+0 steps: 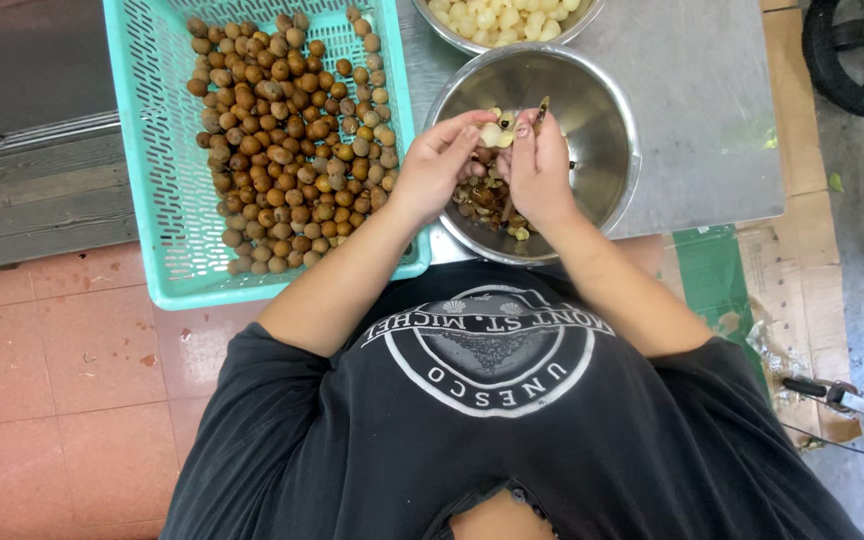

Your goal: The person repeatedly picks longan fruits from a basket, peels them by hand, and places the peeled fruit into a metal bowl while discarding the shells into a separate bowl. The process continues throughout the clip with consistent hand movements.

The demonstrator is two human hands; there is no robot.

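My left hand (436, 162) holds a small pale peeled fruit (491, 134) by the fingertips, over a steel bowl (607, 110). My right hand (537, 165) grips a small slim tool (540, 112) whose tip points up, right beside the fruit. Both hands are close together above a heap of brown shells and peelings (482, 200) in the bowl's bottom. A turquoise plastic basket (152, 150) to the left holds many round brown unpeeled fruits (287, 130).
A second steel bowl (432, 25) with pale peeled fruits (502, 18) stands at the top edge. Both bowls sit on a grey metal table (702, 110). Cardboard (802, 260) lies on the floor at right, red tiles (52, 380) at left.
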